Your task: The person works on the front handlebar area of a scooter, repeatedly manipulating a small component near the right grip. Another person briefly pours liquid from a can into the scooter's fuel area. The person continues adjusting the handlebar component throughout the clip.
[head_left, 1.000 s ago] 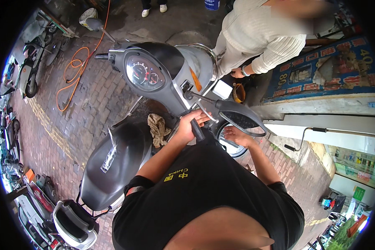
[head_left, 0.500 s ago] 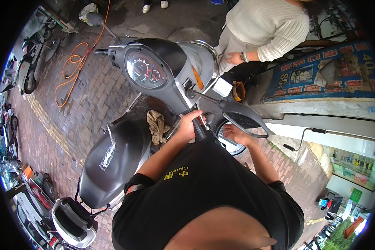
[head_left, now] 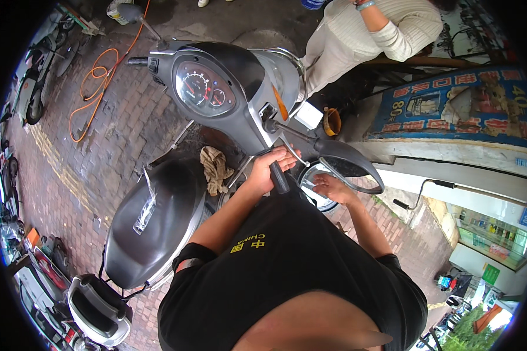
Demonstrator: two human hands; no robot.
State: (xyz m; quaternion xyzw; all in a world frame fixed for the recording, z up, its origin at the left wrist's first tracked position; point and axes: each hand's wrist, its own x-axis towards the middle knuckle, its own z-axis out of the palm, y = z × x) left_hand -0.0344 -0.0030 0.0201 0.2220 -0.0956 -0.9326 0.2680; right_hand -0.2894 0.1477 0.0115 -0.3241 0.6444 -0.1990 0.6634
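A grey scooter [head_left: 221, 126] with a round dial cluster [head_left: 204, 89] stands in front of me. My left hand [head_left: 268, 168] lies around the black handlebar grip [head_left: 280, 179] on the near side, its fingers stretched over toward the silver brake lever [head_left: 299, 157]. Below the black mirror [head_left: 346, 162], my right hand [head_left: 332, 188] hangs with its fingers loosely apart and nothing visible in them. Under that hand is a round, pale thing with a dark rim [head_left: 327, 203], partly hidden by the hand and my shirt; its kind I cannot make out.
Left of the scooter's front are its black seat [head_left: 156, 219] and a crumpled beige cloth [head_left: 215, 169]. An orange hose [head_left: 93, 105] coils on the brick paving. A person in a pale sweater [head_left: 357, 35] stands beyond, near a brown tub [head_left: 332, 121] and a blue signboard [head_left: 451, 105].
My left hand's fingers have uncurled from the grip and reach further over the lever. The handlebar has shifted slightly in view. The other person's forearm has risen.
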